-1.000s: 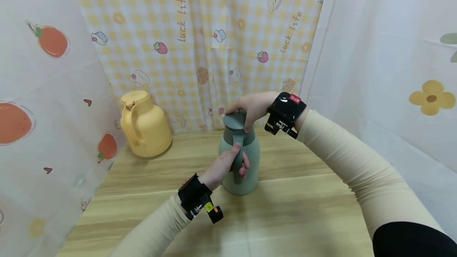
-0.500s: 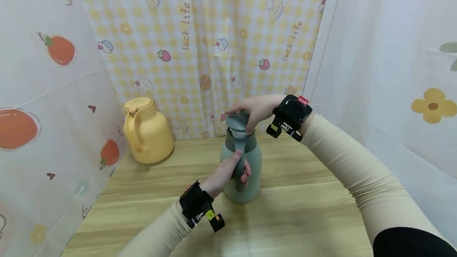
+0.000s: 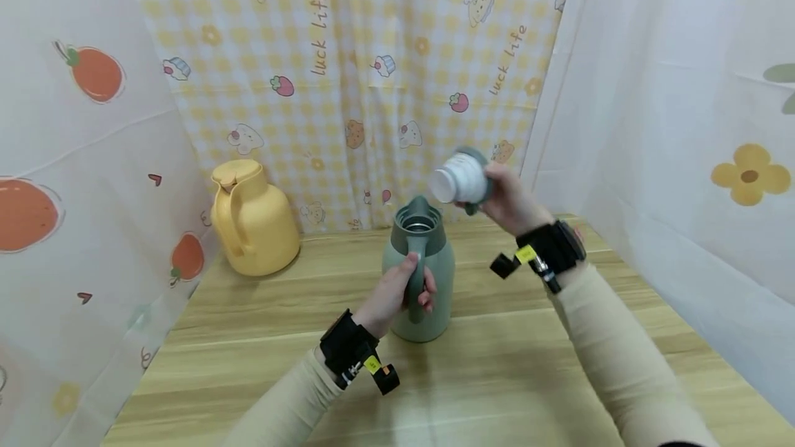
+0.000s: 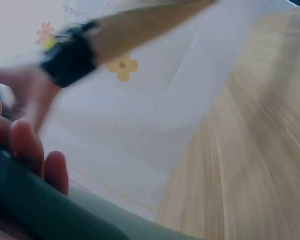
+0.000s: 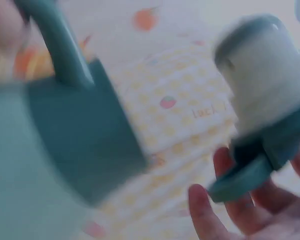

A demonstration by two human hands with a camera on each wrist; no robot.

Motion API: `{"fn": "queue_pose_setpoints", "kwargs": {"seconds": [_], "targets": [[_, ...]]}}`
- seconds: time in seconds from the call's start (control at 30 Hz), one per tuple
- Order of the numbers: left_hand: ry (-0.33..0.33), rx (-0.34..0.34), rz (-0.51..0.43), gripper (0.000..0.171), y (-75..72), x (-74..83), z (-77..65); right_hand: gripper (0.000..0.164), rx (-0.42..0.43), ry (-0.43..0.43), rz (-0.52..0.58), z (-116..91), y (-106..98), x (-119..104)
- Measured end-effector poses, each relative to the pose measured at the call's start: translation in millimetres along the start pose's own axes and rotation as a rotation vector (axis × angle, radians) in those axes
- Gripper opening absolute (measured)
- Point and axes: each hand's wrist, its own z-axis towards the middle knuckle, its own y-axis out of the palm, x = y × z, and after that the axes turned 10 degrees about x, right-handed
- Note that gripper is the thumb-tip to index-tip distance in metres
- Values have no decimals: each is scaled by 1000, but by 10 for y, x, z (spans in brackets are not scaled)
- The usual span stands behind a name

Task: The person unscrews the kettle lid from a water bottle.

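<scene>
A green thermos jug point(image 3: 437, 288) stands upright on the wooden table, its mouth uncovered and a metallic rim showing inside. My left hand point(image 3: 397, 288) grips the jug's dark green handle point(image 3: 417, 295), fingers curled round it. Up and to the right of the mouth, my right hand point(image 3: 509, 195) holds the jug's lid point(image 3: 464, 176), tilted so its white stopper part points left. The right wrist view shows the lid point(image 5: 267, 85) blurred, its green cap against the fingers, with the jug point(image 5: 85, 135) beside it.
A yellow thermos jug point(image 3: 267, 226) stands at the back left of the table point(image 3: 509, 364). Patterned curtains point(image 3: 335, 109) hang behind and white ones point(image 3: 671, 130) on the right.
The lid has come up out of the jug's mouth in my right hand and moved right, tilting over. My left hand stays on the handle.
</scene>
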Motion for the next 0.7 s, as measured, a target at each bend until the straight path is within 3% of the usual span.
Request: {"fn": "queue_pose_setpoints", "kwargs": {"seconds": [0.07,0.13,0.23,0.3,0.43,0.53,0.7], "targets": [[5,20,-17,61,27,-50,9,45,59,69,273,-173,-174,303],[22,35,-30,62,50,-101,16,48,145,195,485,-363,-313,623],[52,53,-31,62,80,-168,15,49,322,402,682,-657,-461,1097],[76,58,-20,58,102,-208,17,52,407,509,744,-826,-533,1362],[183,79,39,51,157,-245,34,57,473,603,757,-1020,-608,1663],[271,134,79,49,191,-248,55,48,465,612,700,-1027,-617,1727],[336,226,106,47,186,-228,75,38,460,609,594,-972,-619,1806]]}}
